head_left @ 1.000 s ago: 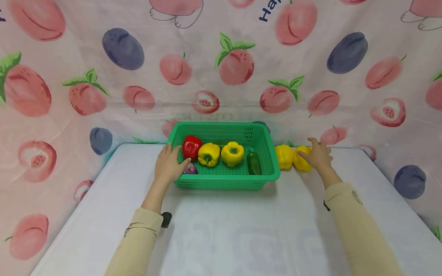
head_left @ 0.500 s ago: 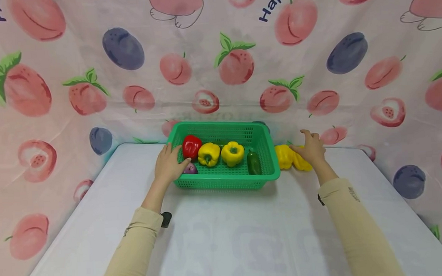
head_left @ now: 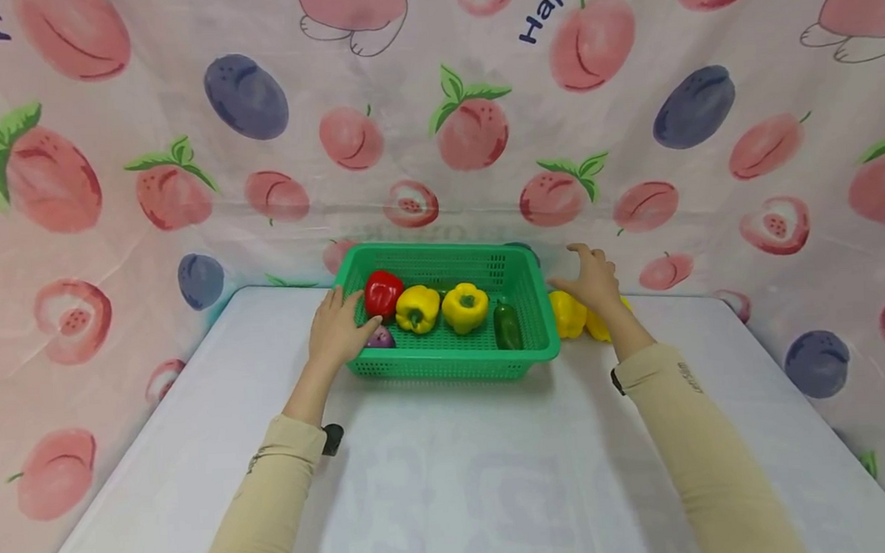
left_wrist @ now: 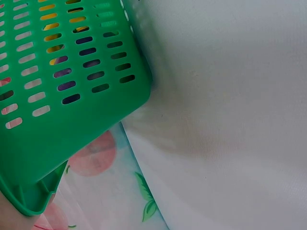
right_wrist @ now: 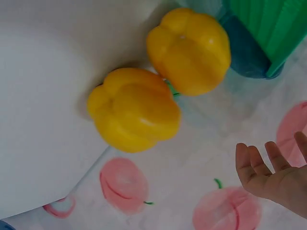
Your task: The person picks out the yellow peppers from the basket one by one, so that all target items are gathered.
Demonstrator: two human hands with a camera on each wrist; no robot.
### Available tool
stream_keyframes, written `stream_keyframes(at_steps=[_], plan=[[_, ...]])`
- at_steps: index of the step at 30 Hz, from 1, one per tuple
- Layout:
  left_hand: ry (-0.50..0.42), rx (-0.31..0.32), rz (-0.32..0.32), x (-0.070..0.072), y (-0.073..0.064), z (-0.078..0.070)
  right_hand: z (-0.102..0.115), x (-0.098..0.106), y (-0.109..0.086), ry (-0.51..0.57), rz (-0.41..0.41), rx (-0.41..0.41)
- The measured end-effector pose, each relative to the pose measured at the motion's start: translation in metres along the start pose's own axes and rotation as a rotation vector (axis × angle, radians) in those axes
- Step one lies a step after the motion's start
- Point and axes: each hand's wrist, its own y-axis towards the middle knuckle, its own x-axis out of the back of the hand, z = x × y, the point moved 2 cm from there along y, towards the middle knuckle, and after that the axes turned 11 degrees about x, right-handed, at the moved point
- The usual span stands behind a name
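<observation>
A green plastic basket (head_left: 455, 363) stands at the back of the table. In it lie a red bell pepper (head_left: 383, 295), two yellow bell peppers (head_left: 417, 309) (head_left: 465, 308), a dark green pepper (head_left: 507, 326) and a partly hidden purple onion-like item (head_left: 381, 337). My left hand (head_left: 336, 328) rests over the basket's left rim, thumb and index finger reaching inside. My right hand (head_left: 596, 283) hovers empty with relaxed fingers beside the basket's right end. Below it, two more yellow bell peppers (right_wrist: 189, 50) (right_wrist: 136, 110) sit close together outside the basket; the outer one is partly hidden by my wrist in the head view.
The table (head_left: 453, 476) has a white cover. Behind and beside it hangs a pink cloth (head_left: 417, 86) with printed fruit, close behind the basket. A dark device (head_left: 333, 440) is on my left wrist.
My right hand has moved left and away from me, from the outer yellow bell pepper toward the basket's right end. The left hand, basket and peppers stay put.
</observation>
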Motion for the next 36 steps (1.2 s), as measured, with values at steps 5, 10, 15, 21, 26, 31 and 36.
stream_keyframes(at_steps=[5,10,15,21,26,31,36], plan=[[-0.018,-0.007,-0.010,0.001,-0.001,0.000,0.014,-0.003,0.005,0.042,0.018,0.050],[-0.017,-0.005,-0.008,0.000,-0.001,0.001,0.031,-0.006,0.009,0.077,0.035,0.090],[-0.006,0.002,0.000,-0.001,0.002,0.001,0.049,-0.013,0.013,0.105,0.057,0.131],[0.007,0.004,-0.003,-0.002,0.002,0.002,0.062,-0.026,0.013,0.124,0.095,0.152],[0.001,-0.003,-0.012,-0.002,0.002,0.003,0.071,-0.037,0.016,0.095,0.119,0.151],[-0.005,-0.004,-0.017,-0.001,0.002,0.003,0.079,-0.049,0.016,0.073,0.137,0.133],[0.002,-0.006,-0.012,-0.002,0.003,0.004,0.083,-0.061,0.012,0.089,0.137,0.118]])
